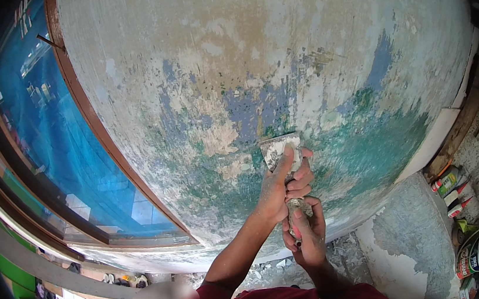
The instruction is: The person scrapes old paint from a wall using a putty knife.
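Note:
A putty scraper (276, 146), its wide blade smeared with pale plaster, lies against a patchy wall (363, 147) with its edge upward. Both of my hands grip it. My left hand (276, 189) is closed around the upper part, thumb pressed along the blade and fingers on its right side. Lower down, my right hand (311, 230) wraps the crusted handle, thumb on top. Around the blade the wall shows worn green and lilac paint, with beige and whitish areas above. Pale dust covers my fingers.
To the left is a brown-framed window (115, 146) with blue panes. Bottles (447, 182) and tubes stand at the right, above a paint can (471, 262). Scraped flakes (271, 273) litter the floor below the wall. Shoes (127, 280) sit at the lower left.

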Available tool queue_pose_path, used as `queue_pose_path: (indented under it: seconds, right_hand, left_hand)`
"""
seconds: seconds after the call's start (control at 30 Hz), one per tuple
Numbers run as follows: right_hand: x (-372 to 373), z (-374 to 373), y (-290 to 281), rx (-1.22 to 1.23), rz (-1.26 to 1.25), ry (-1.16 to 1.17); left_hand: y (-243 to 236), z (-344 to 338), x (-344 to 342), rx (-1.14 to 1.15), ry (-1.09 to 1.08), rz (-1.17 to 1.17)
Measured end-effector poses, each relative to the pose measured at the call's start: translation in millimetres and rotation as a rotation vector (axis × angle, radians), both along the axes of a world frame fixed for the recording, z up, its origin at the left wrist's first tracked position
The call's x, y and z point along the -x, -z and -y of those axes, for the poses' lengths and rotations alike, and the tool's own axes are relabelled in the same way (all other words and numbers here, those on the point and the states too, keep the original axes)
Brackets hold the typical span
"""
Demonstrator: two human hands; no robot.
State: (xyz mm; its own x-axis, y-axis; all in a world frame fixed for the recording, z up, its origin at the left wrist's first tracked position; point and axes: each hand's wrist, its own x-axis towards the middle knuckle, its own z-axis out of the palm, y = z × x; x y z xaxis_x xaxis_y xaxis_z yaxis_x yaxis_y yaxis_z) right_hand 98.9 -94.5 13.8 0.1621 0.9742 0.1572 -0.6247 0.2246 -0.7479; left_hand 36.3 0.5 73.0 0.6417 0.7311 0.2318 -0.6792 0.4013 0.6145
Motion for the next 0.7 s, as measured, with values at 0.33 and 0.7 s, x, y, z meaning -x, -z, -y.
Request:
queue_pose_path:
  seconds: [0.33,0.7]
  right_hand:
    - [5.7,1.4,2.1,0.045,-0.027,0.021]
    - [8.7,3.2,8.7,0.095,-0.057,0.019]
  left_hand:
    - [2.9,-0.9,2.4,0.005,-0.021,-0.059]
    - [12.8,1.1,3.3,0.027,-0.035,-0.062]
